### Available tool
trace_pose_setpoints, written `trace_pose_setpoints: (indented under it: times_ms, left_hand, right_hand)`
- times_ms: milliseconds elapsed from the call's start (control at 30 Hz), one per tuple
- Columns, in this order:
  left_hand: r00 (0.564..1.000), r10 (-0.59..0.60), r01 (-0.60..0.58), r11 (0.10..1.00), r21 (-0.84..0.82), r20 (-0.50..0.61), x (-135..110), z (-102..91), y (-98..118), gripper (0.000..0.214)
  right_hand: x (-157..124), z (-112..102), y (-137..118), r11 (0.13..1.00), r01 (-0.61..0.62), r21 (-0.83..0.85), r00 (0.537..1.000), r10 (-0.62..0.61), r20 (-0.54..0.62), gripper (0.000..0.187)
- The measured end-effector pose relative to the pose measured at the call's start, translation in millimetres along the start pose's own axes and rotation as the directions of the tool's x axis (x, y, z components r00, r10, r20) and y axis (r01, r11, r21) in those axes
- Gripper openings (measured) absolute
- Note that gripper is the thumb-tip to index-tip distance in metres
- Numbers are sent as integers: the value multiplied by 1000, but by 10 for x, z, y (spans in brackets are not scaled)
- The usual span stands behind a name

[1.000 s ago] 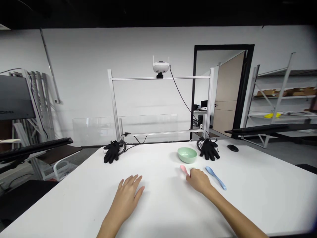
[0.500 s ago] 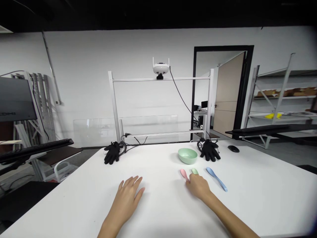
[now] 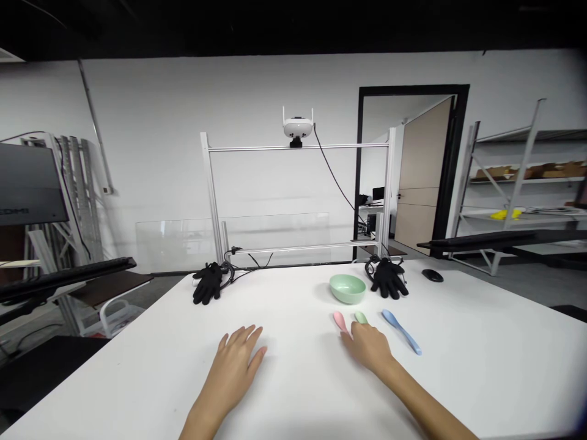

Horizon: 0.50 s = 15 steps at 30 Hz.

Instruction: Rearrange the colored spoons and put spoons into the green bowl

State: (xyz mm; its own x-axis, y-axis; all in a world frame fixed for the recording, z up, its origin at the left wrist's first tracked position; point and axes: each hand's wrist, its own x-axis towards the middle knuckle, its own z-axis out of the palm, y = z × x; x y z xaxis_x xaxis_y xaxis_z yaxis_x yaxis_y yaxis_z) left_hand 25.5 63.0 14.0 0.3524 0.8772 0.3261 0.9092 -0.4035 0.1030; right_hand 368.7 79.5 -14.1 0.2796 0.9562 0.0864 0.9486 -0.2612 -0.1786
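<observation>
My right hand (image 3: 370,349) is closed over the handle of a pink spoon (image 3: 340,321), its thumb to the left of the handle and the other fingers curled. It also covers the handle of a light green spoon (image 3: 361,317), so only that spoon's bowl end shows. To the right of this hand lies a blue spoon (image 3: 402,330), apart from it. A green bowl (image 3: 347,288) stands upright beyond the spoons. My left hand (image 3: 233,366) rests low over the table (image 3: 293,391) at the left, fingers spread, holding nothing.
Black gloves with cables lie at the table's back, one at the left (image 3: 209,283) and another (image 3: 388,278) right of the bowl. A black mouse (image 3: 432,275) is farther right. Behind the table rises a metal frame (image 3: 257,148) carrying a white device (image 3: 298,127).
My right thumb has shifted slightly left along the pink spoon's handle. My left hand has barely moved, and the spoons and bowl stay in place.
</observation>
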Motion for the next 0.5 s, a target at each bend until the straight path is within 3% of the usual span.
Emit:
trace_pose_setpoints:
  times_ms: [133, 200, 333, 500]
  left_hand:
    - [1000, -3, 3, 1000, 4, -3, 6, 17, -8, 51]
    - [1000, 0, 0, 1000, 4, -7, 5, 29, -14, 51]
    - [1000, 6, -6, 1000, -5, -30, 4, 45, -21, 50]
    - [1000, 10, -10, 1000, -5, -16, 7, 31, -13, 52]
  right_hand:
    - [-95, -192, 23, 997, 47, 61, 998, -44, -49, 66]
    - [-124, -271, 50, 995, 63, 83, 997, -59, -49, 69]
    - [-120, -321, 110, 995, 59, 83, 997, -55, -57, 56]
    - [-58, -237, 150, 995, 54, 84, 997, -50, -51, 43]
